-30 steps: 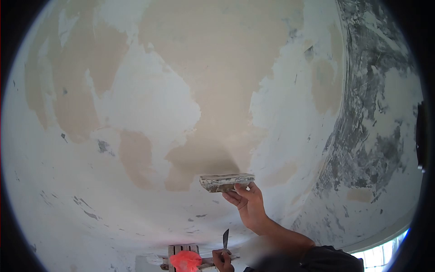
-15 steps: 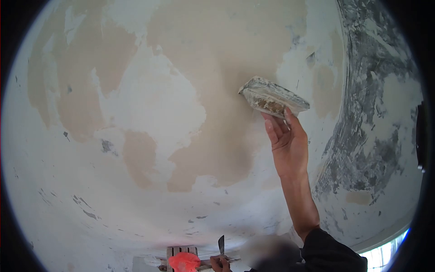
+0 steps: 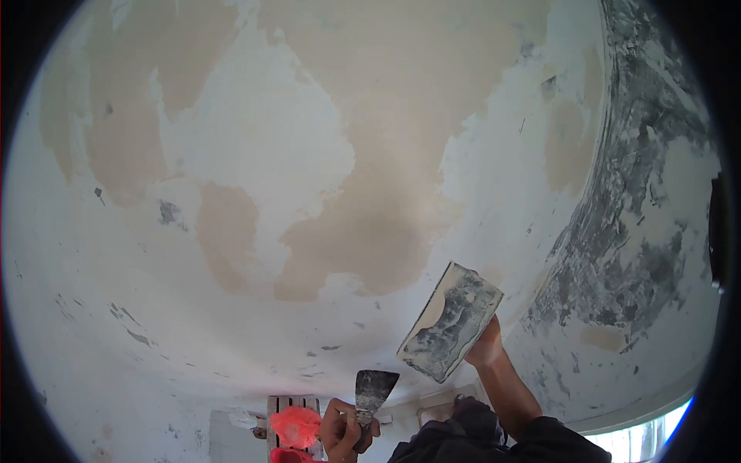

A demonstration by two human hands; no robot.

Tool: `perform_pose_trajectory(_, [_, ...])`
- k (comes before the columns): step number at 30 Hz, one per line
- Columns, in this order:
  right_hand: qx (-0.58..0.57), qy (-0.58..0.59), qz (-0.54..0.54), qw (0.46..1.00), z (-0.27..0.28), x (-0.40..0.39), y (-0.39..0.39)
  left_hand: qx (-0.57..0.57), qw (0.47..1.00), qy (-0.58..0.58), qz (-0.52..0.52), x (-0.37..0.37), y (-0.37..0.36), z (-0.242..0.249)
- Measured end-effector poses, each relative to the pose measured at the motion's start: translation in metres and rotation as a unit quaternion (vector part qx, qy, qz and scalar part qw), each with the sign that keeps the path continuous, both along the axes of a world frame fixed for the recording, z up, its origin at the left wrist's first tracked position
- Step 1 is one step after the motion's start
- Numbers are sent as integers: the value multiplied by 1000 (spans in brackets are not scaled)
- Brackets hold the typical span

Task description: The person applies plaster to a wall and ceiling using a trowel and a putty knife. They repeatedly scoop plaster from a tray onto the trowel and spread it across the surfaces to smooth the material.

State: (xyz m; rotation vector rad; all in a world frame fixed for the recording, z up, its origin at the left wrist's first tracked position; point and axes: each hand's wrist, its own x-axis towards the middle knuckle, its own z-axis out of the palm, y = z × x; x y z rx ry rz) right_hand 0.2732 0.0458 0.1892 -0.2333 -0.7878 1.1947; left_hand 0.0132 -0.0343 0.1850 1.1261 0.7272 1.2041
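My right hand point(image 3: 485, 344) grips a rectangular plastering trowel point(image 3: 451, 322) from behind. The trowel's flat face shows, smeared grey, with pale filler along its left edge. Lower and to the left, my left hand point(image 3: 345, 428) is closed around the handle of a putty knife point(image 3: 374, 392), its wide dark blade pointing up. The two tools are apart. Behind them spreads a white wall or ceiling surface point(image 3: 262, 139) with large beige patches point(image 3: 386, 185).
At the bottom a slatted wooden piece point(image 3: 272, 407) stands beside red plastic point(image 3: 295, 426). Rough grey surface point(image 3: 648, 255) runs down the right side. A bright window point(image 3: 644, 440) shows at the lower right. Dark clothing point(image 3: 455, 440) fills the bottom centre.
My right hand has come down from the patched surface with the trowel, whose flat face now shows. My left hand and the putty knife have risen further into view.
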Motion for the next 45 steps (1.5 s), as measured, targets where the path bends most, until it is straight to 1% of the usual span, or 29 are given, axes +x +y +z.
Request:
perform_pose_trajectory(1, [58, -39, -11, 997, 4, 1, 1, -5, 1000, 2, 2, -2, -1, -4])
perform_pose_trajectory(3, [70, -54, -18, 996, 7, 4, 2, 48, 998, -8, -47, -5, -2, -13])
perform_pose_trajectory(4, [86, -70, -26, 994, 7, 6, 2, 44, 998, -8, -44, -6, -3, -14])
perform_pose_trajectory(6, [55, -81, -11, 995, 7, 8, -2, -42, 996, 1, -77, -8, -3, -11])
perform_pose_trajectory(8, [27, -92, 4, 995, 4, 8, -3, -71, 994, 18, -87, -8, 0, -4])
perform_pose_trajectory(11, [62, -94, 30, 993, 1, 8, 0, -102, 989, 37, -99, -6, 4, 6])
perform_pose_trajectory(13, [67, -149, 14, 987, 3, 9, -2, -145, 983, 35, -110, -7, 7, 6])
perform_pose_trajectory(14, [67, -149, 16, 986, 3, 9, -2, -145, 983, 34, -109, -7, 9, 4])
perform_pose_trajectory(16, [81, -210, 13, 974, -1, 7, -6, -128, 981, -1, -142, -7, 13, 1])
perform_pose_trajectory(20, [61, -225, 8, 972, -5, 10, -13, -133, 978, -8, -157, -4, 21, -1])
perform_pose_trajectory(23, [90, -220, 24, 971, -8, 14, -19, -133, 977, -14, -167, 2, 25, -3])
perform_pose_trajectory(25, [72, -270, 45, 959, -5, 11, -29, -109, 976, -35, -185, 6, 27, -2])
perform_pose_trajectory(26, [77, -287, 72, 952, -18, 12, -29, -109, 976, -35, -187, 7, 29, -1])
perform_pose_trajectory(28, [61, -293, 79, 951, -29, 3, -36, -76, 977, -47, -193, 10, 32, 2])
perform_pose_trajectory(29, [45, -299, 88, 949, -33, -1, -39, -76, 977, -47, -194, 12, 32, 4])
perform_pose_trajectory(30, [9, -345, 89, 934, -33, -2, -43, -56, 983, -35, -171, 14, 32, 7])
perform_pose_trajectory(31, [11, -345, 88, 934, -36, -3, -45, -36, 988, -24, -148, 16, 33, 8])
perform_pose_trajectory(32, [-47, -285, 101, 952, -40, -5, -47, -34, 988, -23, -149, 20, 33, 7])
perform_pose_trajectory(33, [-105, -222, 113, 963, -48, -5, -49, 25, 996, -3, -88, 25, 32, 4])
perform_pose_trajectory(34, [-117, -184, 79, 973, -72, -3, -44, 85, 996, 17, -27, 30, 34, 0])
perform_pose_trajectory(35, [-117, -183, 76, 973, -71, -2, -52, 86, 996, 18, -30, 34, 37, -7])
perform_pose_trajectory(36, [-145, -8, 138, 980, -67, -2, -62, 142, 989, 33, 7, 37, 42, -20])
perform_pose_trajectory(37, [-168, 168, 195, 952, -66, -1, -69, 197, 978, 49, 43, 39, 46, -31])
perform_pose_trajectory(38, [-167, 139, 171, 961, -68, -2, -72, 190, 980, 49, 32, 39, 46, -40])
perform_pose_trajectory(39, [-168, 145, 162, 962, -71, -2, -74, 187, 981, 52, 22, 40, 49, -47])
perform_pose_trajectory(41, [-203, 174, 175, 947, -72, -5, -78, 306, 938, 162, -3, 42, 55, -56])
perform_pose_trajectory(42, [-226, 155, 156, 949, -65, -6, -80, 346, 920, 184, 4, 46, 57, -58])
perform_pose_trajectory(43, [-224, 161, 144, 950, -59, -5, -82, 348, 920, 182, -9, 49, 59, -59])
perform_pose_trajectory(45, [-238, 90, 101, 962, -55, 0, -84, 460, 849, 258, 25, 50, 63, -63])
